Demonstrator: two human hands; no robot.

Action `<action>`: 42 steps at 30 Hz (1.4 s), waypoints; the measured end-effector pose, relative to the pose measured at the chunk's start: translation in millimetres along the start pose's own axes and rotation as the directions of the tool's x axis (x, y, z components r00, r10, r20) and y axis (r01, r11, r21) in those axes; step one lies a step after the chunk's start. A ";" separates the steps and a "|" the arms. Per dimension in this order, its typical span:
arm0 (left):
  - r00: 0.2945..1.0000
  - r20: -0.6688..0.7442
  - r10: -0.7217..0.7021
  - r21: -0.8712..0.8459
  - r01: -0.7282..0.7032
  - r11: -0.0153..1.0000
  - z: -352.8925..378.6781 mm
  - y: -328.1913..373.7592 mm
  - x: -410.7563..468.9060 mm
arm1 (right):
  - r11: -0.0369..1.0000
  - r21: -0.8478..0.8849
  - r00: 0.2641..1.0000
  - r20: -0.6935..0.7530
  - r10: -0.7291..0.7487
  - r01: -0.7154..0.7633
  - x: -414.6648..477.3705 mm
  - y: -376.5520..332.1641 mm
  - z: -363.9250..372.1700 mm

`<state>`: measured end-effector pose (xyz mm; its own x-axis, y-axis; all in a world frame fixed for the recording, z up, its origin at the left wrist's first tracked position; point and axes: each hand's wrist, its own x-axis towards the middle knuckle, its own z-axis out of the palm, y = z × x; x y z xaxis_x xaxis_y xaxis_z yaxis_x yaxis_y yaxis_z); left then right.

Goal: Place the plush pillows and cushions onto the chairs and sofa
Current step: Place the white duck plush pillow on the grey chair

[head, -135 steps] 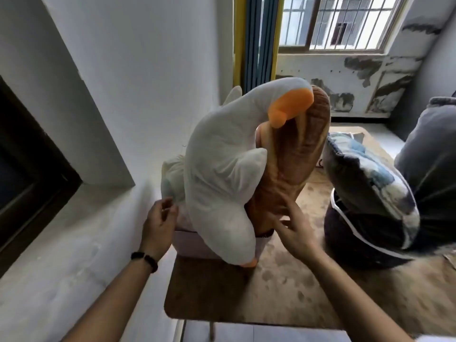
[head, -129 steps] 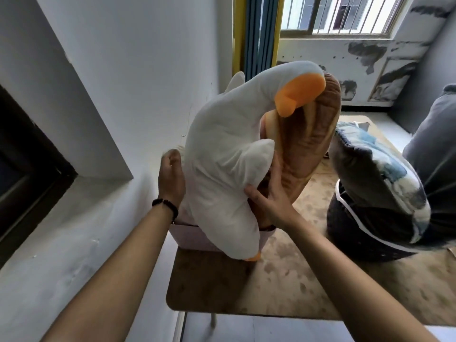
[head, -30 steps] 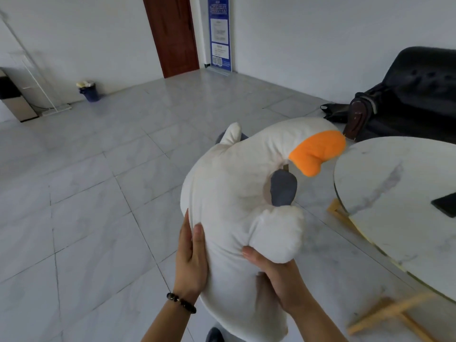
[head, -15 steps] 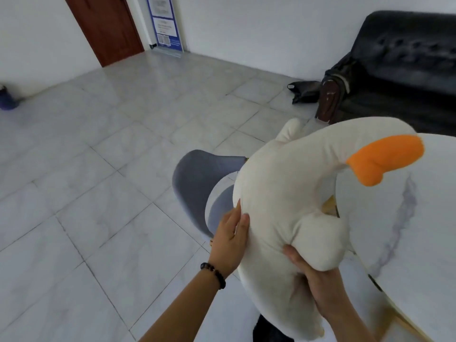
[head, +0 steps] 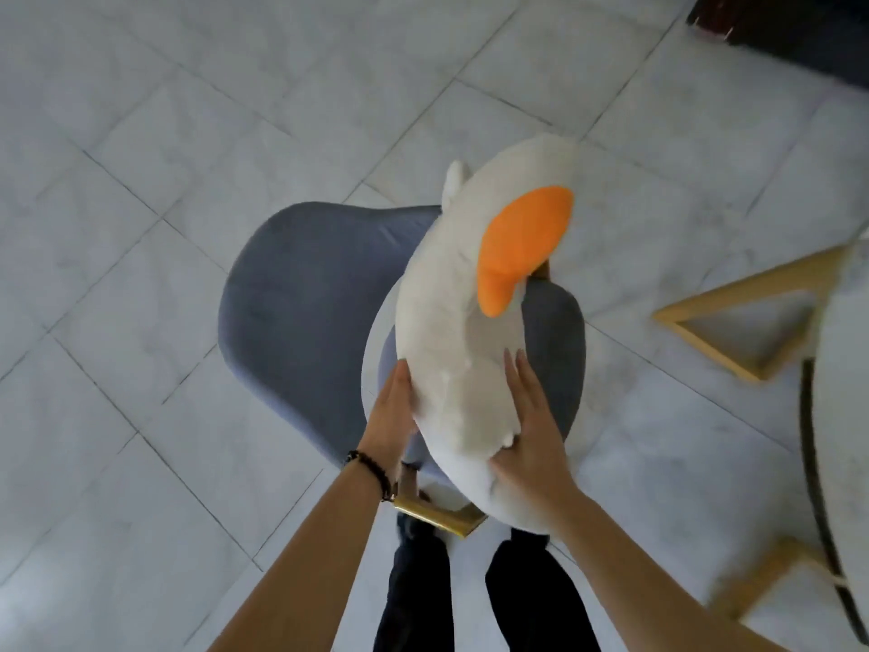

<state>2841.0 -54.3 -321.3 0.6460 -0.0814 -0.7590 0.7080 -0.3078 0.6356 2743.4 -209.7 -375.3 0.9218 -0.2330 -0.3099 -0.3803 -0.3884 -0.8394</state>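
Observation:
A white plush goose pillow (head: 451, 331) with an orange beak (head: 522, 242) is over the seat of a grey-blue upholstered chair (head: 301, 312). I look straight down on it. My left hand (head: 392, 416) presses the goose's left side, a dark bead bracelet on the wrist. My right hand (head: 531, 430) lies flat against its lower right side. Both hands hold the goose between them. Whether the goose rests on the seat or hangs just above it, I cannot tell.
The chair has a gold metal leg (head: 437, 512) near my feet. A round white marble table (head: 846, 416) with a wooden base (head: 743, 331) stands at the right. A dark sofa corner (head: 790, 21) shows top right. Pale tiled floor (head: 141, 181) surrounds the chair.
I carried the goose away from the pile on the wooden table, across the room to the grey chair. Since half a second ago it has come down over the seat and my gaze has tilted down.

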 end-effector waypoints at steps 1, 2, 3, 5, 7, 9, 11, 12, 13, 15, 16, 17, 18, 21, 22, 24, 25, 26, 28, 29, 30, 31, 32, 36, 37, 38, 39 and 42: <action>1.000 -0.013 -0.026 0.023 0.026 0.999 -1.8 -10.8 22.1 | 1.000 -0.024 1.000 0.009 0.009 -0.009 10.8 9.6 17.6; 0.997 -0.042 -0.065 0.016 0.066 0.998 -5.3 -20.7 37.2 | 0.993 -0.106 0.998 0.057 -0.041 0.047 20.0 18.1 32.6; 0.993 -0.058 -0.107 -0.017 0.106 0.994 -10.9 -33.0 50.9 | 0.980 -0.173 0.989 0.126 -0.078 0.099 30.9 36.8 51.4; 0.982 -0.136 -0.132 -0.063 0.125 0.990 -25.6 -50.0 60.1 | 0.957 -0.254 0.945 0.325 -0.050 0.138 37.9 56.1 78.5; 0.983 -0.165 -0.075 -0.190 0.043 0.981 -41.8 -57.7 54.5 | 0.934 -0.295 0.917 0.392 -0.073 0.200 35.7 56.0 89.3; 0.984 -0.176 0.006 -0.298 -0.059 0.953 -55.7 -56.3 43.2 | 0.915 -0.333 0.938 0.327 -0.115 0.228 30.3 45.9 95.0; 0.968 -0.175 0.179 -0.221 -0.216 0.951 -66.8 -53.7 33.8 | 0.898 -0.380 0.960 0.244 -0.136 0.223 25.8 37.6 102.3; 0.958 -0.155 0.241 -0.123 -0.261 0.958 -69.4 -50.8 30.7 | 0.899 -0.391 0.966 0.231 -0.111 0.197 25.1 32.4 105.3; 0.949 -0.139 0.283 -0.026 -0.289 0.957 -69.4 -48.6 30.6 | 0.903 -0.389 0.970 0.217 -0.104 0.184 26.0 30.8 108.9; 0.942 -0.138 0.305 0.103 -0.293 0.951 -63.1 -43.7 38.6 | 0.906 -0.391 0.968 0.241 -0.069 0.162 34.2 29.2 113.0; 0.936 -0.192 0.294 0.164 -0.265 0.950 -59.0 -41.5 46.2 | 0.902 -0.397 0.959 0.277 -0.060 0.171 39.3 28.1 112.1; 0.928 -0.257 0.270 0.203 -0.222 0.954 -54.2 -38.6 53.3 | 0.906 -0.379 0.947 0.314 -0.065 0.188 45.0 30.8 110.7; 0.914 -0.321 0.248 0.210 -0.187 0.960 -50.1 -36.4 60.8 | 0.915 -0.353 0.933 0.353 -0.066 0.198 50.3 30.3 105.2; 0.870 -0.423 0.253 0.161 -0.202 0.966 -41.0 -31.0 74.3 | 0.967 -0.209 0.931 0.358 -0.064 0.147 59.8 37.4 87.0; 0.856 -0.430 0.285 0.146 -0.246 0.958 -37.9 -31.0 72.4 | 0.973 -0.180 0.943 0.323 -0.078 0.143 58.4 37.6 83.4; 0.830 -0.422 0.365 0.152 -0.332 0.931 -32.1 -34.9 67.3 | 0.979 -0.145 0.962 0.252 -0.105 0.145 47.5 37.1 84.4; 0.821 -0.414 0.394 0.157 -0.362 0.919 -30.9 -36.2 64.6 | 0.978 -0.129 0.966 0.220 -0.136 0.167 39.0 36.8 89.1; 0.818 -0.401 0.413 0.167 -0.378 0.910 -32.4 -38.2 63.1 | 0.971 -0.110 0.964 0.188 -0.189 0.212 29.7 35.6 96.9; 0.821 -0.396 0.411 0.189 -0.365 0.912 -41.9 -39.1 67.9 | 0.948 -0.081 0.944 0.151 -0.294 0.308 14.6 31.7 116.6; 0.821 -0.406 0.401 0.207 -0.345 0.916 -48.1 -36.0 73.8 | 0.936 -0.088 0.933 0.160 -0.324 0.340 11.7 29.1 126.6; 0.830 -0.414 0.374 0.229 -0.302 0.925 -54.0 -32.1 82.0 | 0.928 -0.108 0.925 0.182 -0.334 0.357 12.8 25.9 134.4; 0.843 -0.414 0.344 0.247 -0.259 0.934 -58.8 -27.9 90.0 | 0.927 -0.125 0.923 0.209 -0.323 0.353 17.0 22.8 138.9; 0.861 -0.408 0.303 0.250 -0.214 0.944 -62.2 -22.5 96.6 | 0.936 -0.123 0.927 0.228 -0.296 0.329 23.0 21.0 139.4; 0.879 -0.419 0.227 0.211 -0.149 0.966 -60.4 -9.2 94.8 | 0.993 0.010 0.957 0.264 -0.119 0.120 42.1 19.1 119.9; 0.877 -0.413 0.248 0.240 -0.157 0.958 -57.2 -9.5 81.6 | 0.996 0.068 0.965 0.252 -0.071 0.055 42.3 18.8 115.1; 0.865 -0.413 0.285 0.295 -0.168 0.940 -54.6 -12.3 65.0 | 0.991 0.134 0.977 0.211 -0.022 -0.007 41.4 18.4 111.8; 0.834 -0.422 0.355 0.364 -0.203 0.909 -52.4 -17.3 47.2 | 0.979 0.193 0.988 0.153 0.029 -0.059 39.8 19.3 110.4; 0.592 -0.377 0.712 0.650 -0.379 0.659 -51.7 -24.0 2.5 | 0.961 0.242 0.988 -0.041 0.146 -0.132 38.0 29.6 112.2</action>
<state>2840.4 1.8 -331.1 0.9943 0.0903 0.0568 0.0365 -0.7879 0.6148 2775.6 -130.0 -462.0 0.8527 -0.3234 -0.4102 -0.4687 -0.1272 -0.8741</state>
